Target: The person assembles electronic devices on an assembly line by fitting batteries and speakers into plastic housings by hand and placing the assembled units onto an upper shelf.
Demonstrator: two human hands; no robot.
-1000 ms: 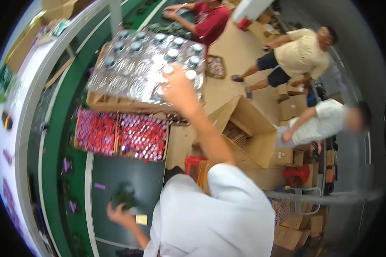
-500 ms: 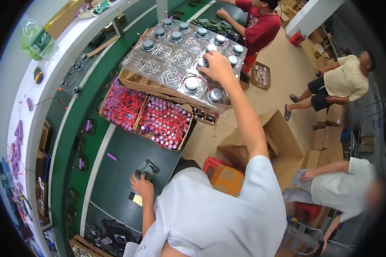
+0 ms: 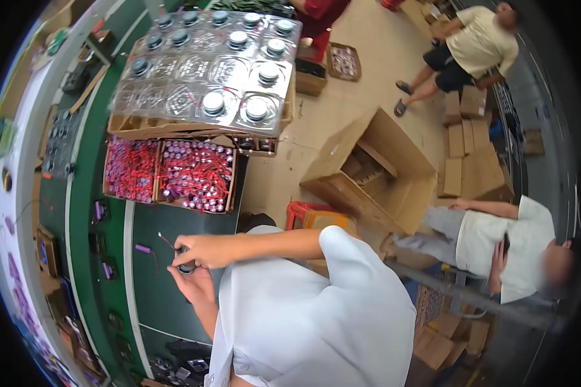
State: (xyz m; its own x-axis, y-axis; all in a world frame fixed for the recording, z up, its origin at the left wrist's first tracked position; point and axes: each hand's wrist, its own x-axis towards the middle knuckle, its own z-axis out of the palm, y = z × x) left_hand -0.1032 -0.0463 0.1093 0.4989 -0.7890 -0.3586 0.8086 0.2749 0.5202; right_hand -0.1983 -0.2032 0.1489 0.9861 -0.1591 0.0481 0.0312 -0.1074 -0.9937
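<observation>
My right hand [image 3: 206,251] is closed on a small round speaker [image 3: 186,264] with a dark rim, over the dark green worktop. A red wire with a pale connector [image 3: 160,235] sticks out beyond the fingers. Directly below, my left hand [image 3: 196,285] has its palm turned up and its fingertips closed against the same speaker. The dark plastic housing seen earlier by my left hand is hidden or too covered to make out. Left of the hands lies a purple battery cell [image 3: 142,248] with a red wire. Farther off, a clear plastic tray [image 3: 193,68] holds several silver-topped speakers.
Cardboard boxes of red-wired purple cells [image 3: 197,173] stand below the tray. A green conveyor [image 3: 84,213] with dark housings runs along the left. At the right are a large open carton [image 3: 368,171], a red stool [image 3: 297,211] and two people; another person's red sleeve shows at the top.
My right hand has left the tray with a speaker and come down to my left hand, leaving that tray pocket vacant. The view has shifted, and the housing is no longer plainly visible.
</observation>
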